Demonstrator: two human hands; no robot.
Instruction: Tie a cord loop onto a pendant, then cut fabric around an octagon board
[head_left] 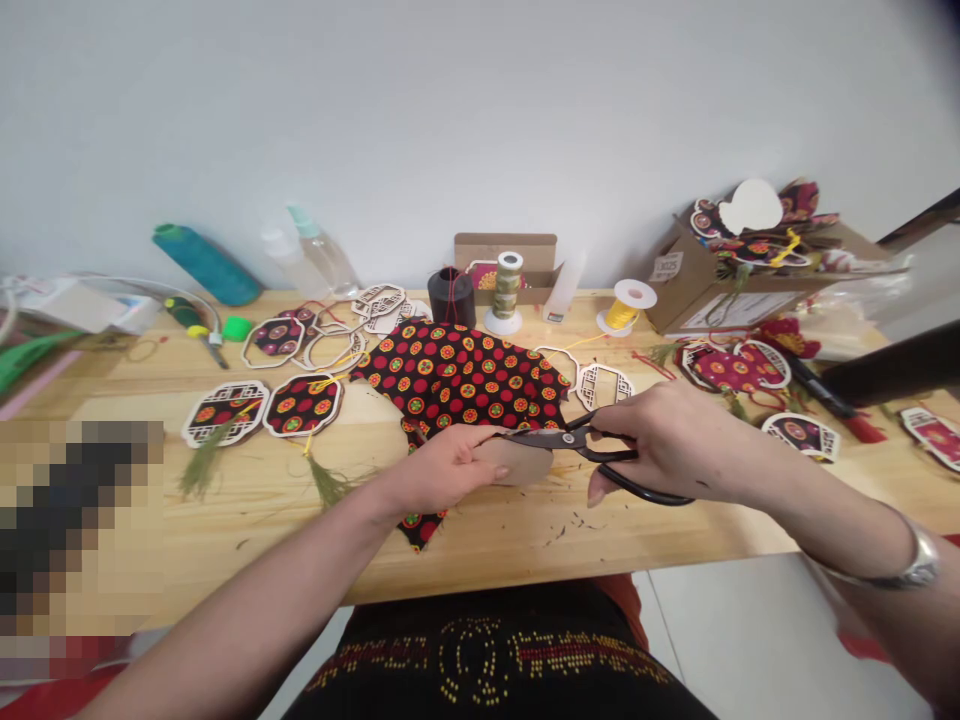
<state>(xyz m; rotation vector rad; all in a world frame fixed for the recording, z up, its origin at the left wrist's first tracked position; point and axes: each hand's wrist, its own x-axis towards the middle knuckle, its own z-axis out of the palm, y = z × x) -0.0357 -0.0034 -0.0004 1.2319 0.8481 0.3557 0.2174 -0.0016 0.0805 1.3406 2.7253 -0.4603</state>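
My left hand (450, 468) pinches a grey-brown card piece (526, 468) with a rounded edge, held low over the table. In my right hand (660, 440) is a pair of black-handled scissors (577, 440), its blades pointing left along the card's upper edge. Whether the blades are fully closed is hard to make out. Behind both hands spreads a black patterned cloth (465, 380) with red and orange flower dots. One corner of that cloth hangs down past my left hand toward the table's front. Dark scraps (574, 525) lie below the scissors.
Framed, tasselled ornaments (304, 405) lie on the left of the wooden table (300, 540). Thread spools, including a yellow one (622, 312), stand along the wall. A full cardboard box (720, 290) occupies the back right. More ornaments (735, 366) lie in front of it.
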